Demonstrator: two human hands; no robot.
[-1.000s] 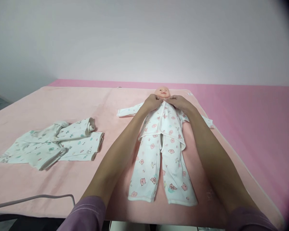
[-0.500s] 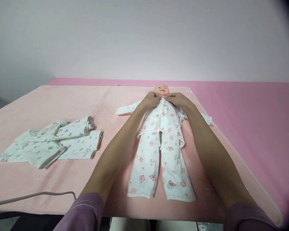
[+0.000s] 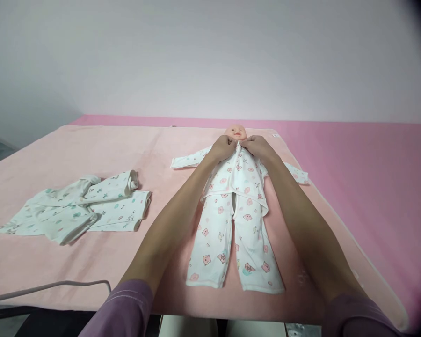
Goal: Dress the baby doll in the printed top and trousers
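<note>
A baby doll [image 3: 236, 131] lies on its back, dressed in a white long-sleeved baby top [image 3: 236, 175] with pink animal prints. Matching baby pants [image 3: 214, 243] cover its legs, the hem of the top overlapping their waist. At the doll's neck, my left hand [image 3: 224, 147] pinches the left side of the top's collar. My right hand [image 3: 257, 146] grips the collar's other side, fingers pressed together just across from the left. The sleeves spread out to both sides, partly hidden behind my forearms. Whatever fastening lies under my fingertips is too small to make out.
Folded white baby clothes [image 3: 73, 208] with green prints lie to the left on the pale pink blanket [image 3: 133, 145]. A grey cable [image 3: 56, 284] crosses the near left corner. Bright pink surface [image 3: 365, 173] extends on the right, with a white wall [image 3: 210, 56] behind.
Both hands stay at the collar, with the right hand's fingers shifted slightly. The whole view has moved a little; the doll and clothes otherwise lie as before.
</note>
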